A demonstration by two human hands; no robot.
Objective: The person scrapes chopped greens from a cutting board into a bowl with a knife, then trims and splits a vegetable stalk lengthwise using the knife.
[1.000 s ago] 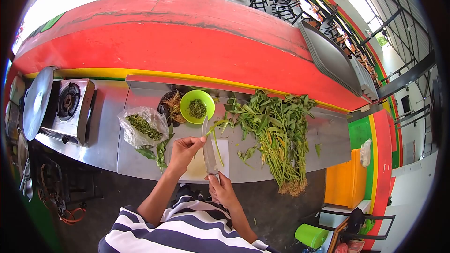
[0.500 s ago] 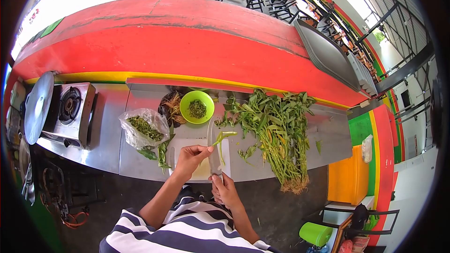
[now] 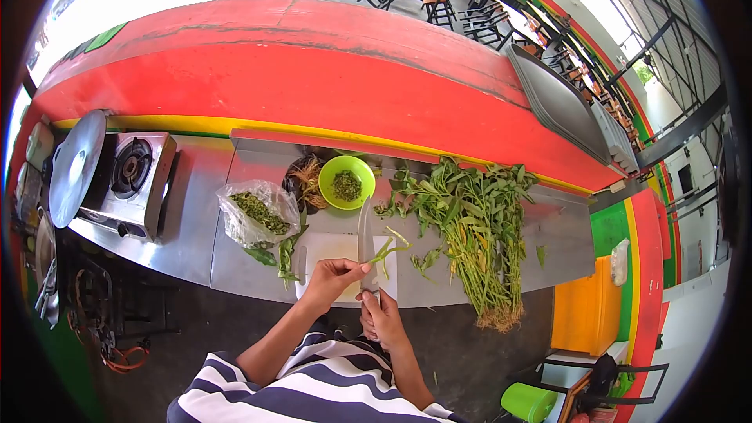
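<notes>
Over the white cutting board [image 3: 319, 246], my left hand [image 3: 333, 280] pinches a thin green vegetable stem [image 3: 389, 249] whose ends stick out to the right. My right hand [image 3: 382, 319] grips the handle of a knife [image 3: 365, 229], its blade upright and pointing away from me. The stem crosses the blade close to my left fingertips; whether it is being cut I cannot tell. Beyond the board stands a lime-green bowl [image 3: 324, 180] with chopped greens [image 3: 346, 186] in it. A clear plastic bag [image 3: 287, 205] of chopped greens lies to the left.
A large bunch of leafy stems [image 3: 478, 227] with roots lies on the steel counter [image 3: 560, 227] at right. Loose leaves [image 3: 288, 254] lie left of the board. Farther left are a gas stove [image 3: 133, 180] and a round metal lid [image 3: 77, 168]. A red ledge [image 3: 313, 78] runs behind.
The stem has shifted slightly and now points more to the right, with my left fingers nearer the blade. The whole view has moved a little. Both hands keep their hold.
</notes>
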